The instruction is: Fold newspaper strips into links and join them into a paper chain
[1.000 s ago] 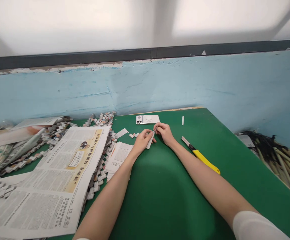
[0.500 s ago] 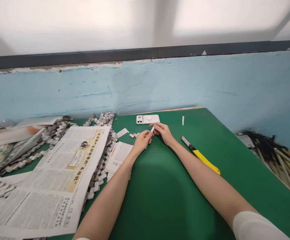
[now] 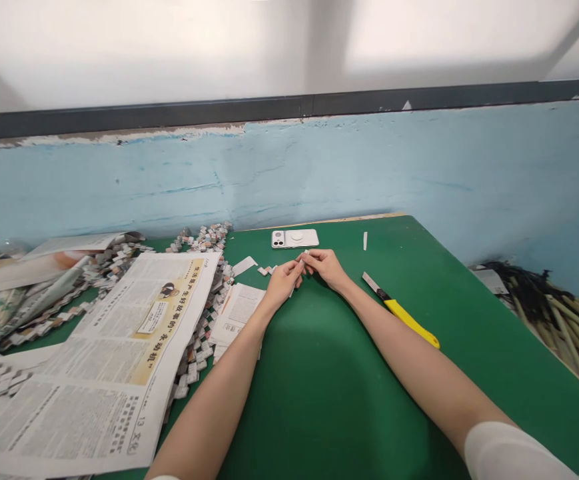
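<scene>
Over the green table, my left hand (image 3: 283, 281) and my right hand (image 3: 324, 265) meet fingertip to fingertip. Both are pinched on a small strip of white paper (image 3: 306, 253), mostly covered by the fingers. Just beyond them lies a white phone (image 3: 295, 239), camera side up. Left of my left hand are a few small folded paper pieces (image 3: 268, 271), a loose white paper strip (image 3: 244, 266) and a stack of cut printed paper (image 3: 236, 315). A yellow-handled utility knife (image 3: 409, 323) rests right of my right forearm, its blade pointing away from me.
Newspaper sheets (image 3: 109, 360) cover the table's left side, with chains of folded paper (image 3: 196, 360) beside and under them. Another white slip (image 3: 365, 241) lies at the back right. A blue wall (image 3: 319, 173) borders the far edge. Long stalks (image 3: 569, 320) lie beyond the right edge.
The paper strip's upright end has gone down between my fingertips, so less of it shows. My right fingers have shifted slightly; the things on the table are unmoved.
</scene>
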Available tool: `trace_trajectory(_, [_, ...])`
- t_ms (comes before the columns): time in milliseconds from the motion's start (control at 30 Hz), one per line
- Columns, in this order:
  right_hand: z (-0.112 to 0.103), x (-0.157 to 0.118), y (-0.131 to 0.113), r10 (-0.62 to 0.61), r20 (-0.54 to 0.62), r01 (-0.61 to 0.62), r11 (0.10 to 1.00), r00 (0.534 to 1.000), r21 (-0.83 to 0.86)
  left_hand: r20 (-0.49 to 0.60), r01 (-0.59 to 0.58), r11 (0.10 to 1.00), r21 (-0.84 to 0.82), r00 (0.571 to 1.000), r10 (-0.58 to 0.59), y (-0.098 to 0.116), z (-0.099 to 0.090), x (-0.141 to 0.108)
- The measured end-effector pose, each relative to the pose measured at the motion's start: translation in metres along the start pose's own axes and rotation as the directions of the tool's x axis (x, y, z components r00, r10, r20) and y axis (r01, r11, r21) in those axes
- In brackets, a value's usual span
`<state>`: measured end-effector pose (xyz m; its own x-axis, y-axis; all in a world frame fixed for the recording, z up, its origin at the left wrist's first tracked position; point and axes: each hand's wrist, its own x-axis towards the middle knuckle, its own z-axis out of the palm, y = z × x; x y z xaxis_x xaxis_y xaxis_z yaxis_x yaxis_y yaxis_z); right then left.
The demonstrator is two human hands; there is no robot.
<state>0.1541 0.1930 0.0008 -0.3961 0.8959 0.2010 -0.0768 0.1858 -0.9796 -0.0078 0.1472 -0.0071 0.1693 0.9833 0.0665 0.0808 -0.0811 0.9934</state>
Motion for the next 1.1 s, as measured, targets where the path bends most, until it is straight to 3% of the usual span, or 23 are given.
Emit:
trace_trajectory(400, [-0.002,0.000,0.000,0.005,0.026,-0.006,0.999,1.000,0.044,-0.018,0.027,1.000,-0.001,0.999,-0.027,0.004,0.001,-0.001])
trace_trajectory(800, [-0.003,-0.001,0.001,0.006,0.013,-0.005,1.000,1.000,-0.025,-0.015,0.015,0.997,0.071,1.000,-0.014,-0.004,0.000,0.001])
trace_trajectory(1100, [-0.003,0.000,0.001,0.026,-0.102,-0.024,1.000,0.994,0.013,0.015,0.033,0.991,0.130,0.999,-0.035,0.003,0.001,-0.001])
